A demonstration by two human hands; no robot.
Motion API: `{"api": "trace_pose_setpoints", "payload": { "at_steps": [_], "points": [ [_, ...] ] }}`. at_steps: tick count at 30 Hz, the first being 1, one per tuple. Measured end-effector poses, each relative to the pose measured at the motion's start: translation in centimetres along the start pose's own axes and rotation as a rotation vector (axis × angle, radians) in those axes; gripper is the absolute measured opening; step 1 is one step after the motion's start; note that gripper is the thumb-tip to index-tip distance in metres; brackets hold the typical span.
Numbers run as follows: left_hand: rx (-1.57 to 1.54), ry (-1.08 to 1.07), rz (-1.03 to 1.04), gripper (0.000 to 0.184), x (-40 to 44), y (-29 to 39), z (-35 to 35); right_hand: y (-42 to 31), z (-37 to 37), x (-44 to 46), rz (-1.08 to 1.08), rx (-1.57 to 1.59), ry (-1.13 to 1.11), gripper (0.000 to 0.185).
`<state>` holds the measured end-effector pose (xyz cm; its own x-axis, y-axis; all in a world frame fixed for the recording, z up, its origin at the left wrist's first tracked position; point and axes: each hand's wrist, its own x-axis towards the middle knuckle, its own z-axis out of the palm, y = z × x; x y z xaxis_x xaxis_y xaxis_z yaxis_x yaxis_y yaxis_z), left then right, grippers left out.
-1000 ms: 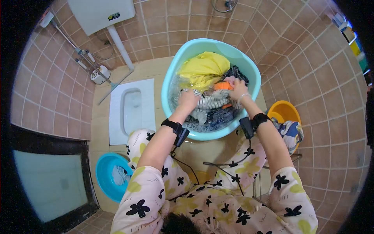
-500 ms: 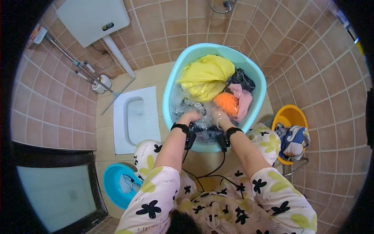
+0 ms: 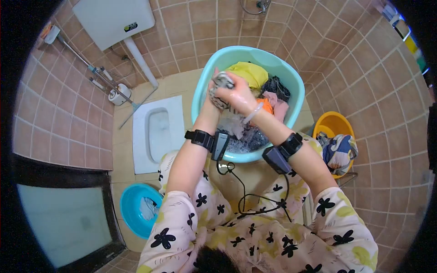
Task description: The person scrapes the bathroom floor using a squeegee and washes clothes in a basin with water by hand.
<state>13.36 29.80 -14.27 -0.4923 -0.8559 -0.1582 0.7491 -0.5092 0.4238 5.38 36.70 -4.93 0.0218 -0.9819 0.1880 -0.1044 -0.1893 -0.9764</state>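
Observation:
Bunched between my hands, above the left side of a light-blue tub (image 3: 296,91), is a wet black-and-white striped cloth (image 3: 223,81). My left hand (image 3: 213,93) is closed round its left side, partly hidden by the cloth. My right hand (image 3: 239,95) grips it from the right, fingers wrapped round. In the tub lie a yellow cloth (image 3: 251,75), a dark patterned cloth (image 3: 276,88), a pink cloth (image 3: 280,109), an orange cloth (image 3: 265,105) and dark cloth in sudsy water (image 3: 248,140).
An orange bucket (image 3: 334,119) with blue-and-white cloth stands right of the tub. On the left are a squat toilet (image 3: 159,132), a blue basin (image 3: 132,218) holding a pale cloth, and a mop (image 3: 98,70) against the wall. Cables hang from both wrist devices.
Both hands have risen out of the water and come together, now with the striped cloth bunched between them. Half a second ago they were low in the tub, partly in the suds.

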Motion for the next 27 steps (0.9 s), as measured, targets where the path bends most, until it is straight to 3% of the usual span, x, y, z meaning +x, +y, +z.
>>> {"api": "trace_pose_setpoints", "payload": {
  "at_steps": [1, 4, 6, 8, 10, 12, 13, 16, 17, 18, 20, 21, 22, 24, 25, 26, 27],
  "points": [
    [0.004, -0.061, 0.057, 0.044, 0.3, 0.1, -0.5, -0.7, 0.9, -0.3, -0.191, -0.305, 0.013, 0.028],
    [-0.024, -0.086, 0.068, 0.041, 0.7, -0.2, -1.3, -0.3, 2.3, 0.6, -0.253, -0.583, 0.172, 0.029],
    [-0.05, -0.103, 0.073, 0.037, 0.5, -0.6, -1.9, 0.0, 2.2, 1.3, -0.225, -0.653, 0.183, 0.035],
    [-0.077, -0.124, 0.082, 0.034, 0.2, -0.9, -1.8, 1.0, 2.0, 2.1, -0.042, -0.708, 0.178, 0.031],
    [-0.11, -0.14, 0.066, 0.026, -1.8, -1.3, 0.7, 3.5, 1.2, 2.7, -0.021, -0.745, 0.207, 0.028],
    [0.062, 0.231, -0.012, 0.026, -1.7, -2.2, 0.1, 6.2, -0.4, 2.8, -0.108, -0.837, 0.31, 0.029],
    [0.062, 0.232, -0.008, 0.026, -1.7, -2.8, -0.5, 6.6, -1.1, 2.5, -0.046, -0.868, 0.297, 0.028],
    [0.531, 0.425, 0.188, 0.03, -1.6, -4.5, -2.0, 8.1, -5.0, 1.0, 0.01, -1.072, 0.14, 0.032],
    [0.759, 0.388, 0.208, 0.038, -1.9, -4.2, -2.1, 8.7, -6.7, 0.3, 0.006, -1.183, 0.059, 0.034],
    [0.769, 0.391, 0.207, 0.038, -2.2, -3.7, -2.0, 8.3, -8.1, -0.8, 0.063, -1.174, -0.008, 0.036],
    [1.605, 0.328, 0.166, 0.049, -2.9, -2.1, -2.0, 10.2, -11.5, -1.3, 0.093, -1.244, -0.043, 0.041],
    [1.623, 0.283, -0.039, 0.066, -1.0, -2.0, -5.6, 10.3, -12.9, -1.6, 0.207, -1.269, -0.008, 0.045],
    [1.626, 0.28, -0.04, 0.066, -1.1, -1.7, -6.0, 10.5, -14.2, -1.6, 0.324, -1.292, 0.029, 0.049],
    [1.933, 0.453, -0.298, 0.079, -2.7, -2.8, -7.1, 11.8, -16.4, -1.9, 0.334, -1.221, -0.009, 0.053],
    [1.932, 0.447, -0.306, 0.079, -3.1, -3.5, -6.8, 12.2, -16.9, -2.0, 0.338, -1.149, -0.048, 0.057],
    [2.122, 0.365, -0.35, 0.083, -3.3, -4.2, -6.4, 12.9, -16.9, -2.1, 0.347, -1.149, -0.048, 0.057],
    [2.312, 0.273, -0.396, 0.09, -3.0, -5.0, -6.2, 13.3, -15.9, -2.6, 0.268, -1.243, -0.211, 0.06]
  ]
}}
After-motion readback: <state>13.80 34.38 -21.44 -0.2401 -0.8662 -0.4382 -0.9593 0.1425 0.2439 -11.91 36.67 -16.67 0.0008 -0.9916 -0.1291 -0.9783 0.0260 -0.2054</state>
